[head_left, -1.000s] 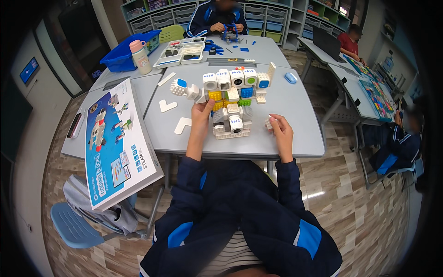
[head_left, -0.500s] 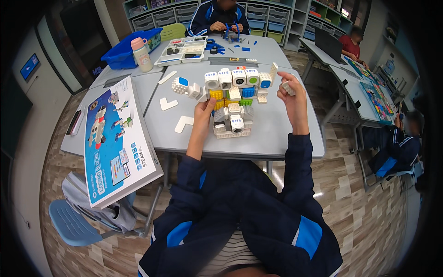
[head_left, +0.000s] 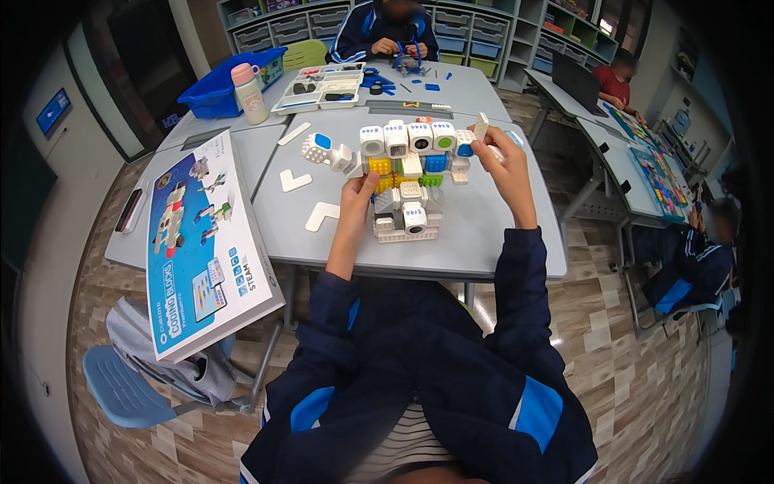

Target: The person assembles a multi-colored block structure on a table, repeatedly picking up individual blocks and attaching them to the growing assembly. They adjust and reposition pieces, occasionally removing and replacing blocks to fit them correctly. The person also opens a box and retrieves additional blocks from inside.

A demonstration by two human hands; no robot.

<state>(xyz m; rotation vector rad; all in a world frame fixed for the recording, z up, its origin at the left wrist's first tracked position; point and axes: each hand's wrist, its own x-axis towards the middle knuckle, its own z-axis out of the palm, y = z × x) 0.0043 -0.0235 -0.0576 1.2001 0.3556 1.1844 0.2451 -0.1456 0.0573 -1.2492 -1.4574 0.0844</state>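
The block model (head_left: 409,190) is being kept on the tabletop (head_left: 459,250) on the far side of both hands, roughly between them. Its longest line is being formed by the upper row of white cubes, which is being run from left to right, while the body is being carried below that row toward the near edge. The row's right end, where a blue-faced cube (head_left: 465,149) and an upright white plate (head_left: 481,127) are being joined, is being met by the right hand (head_left: 508,171); the left hand (head_left: 356,200) is being kept well apart from that end.

The left hand is being closed partway on the model's left side, with its thumb and fingers being set at the yellow blocks (head_left: 380,166). The right hand is being held half curled, its fingertips being brought up against, or just beside, the cube and the plate. Something whitish is being partly hidden in its curl; whether it is being gripped cannot be told.

To the left of the model, two white L-shaped pieces (head_left: 295,180) and a white strip (head_left: 294,134) are being left loose on the tabletop, apart from both hands.
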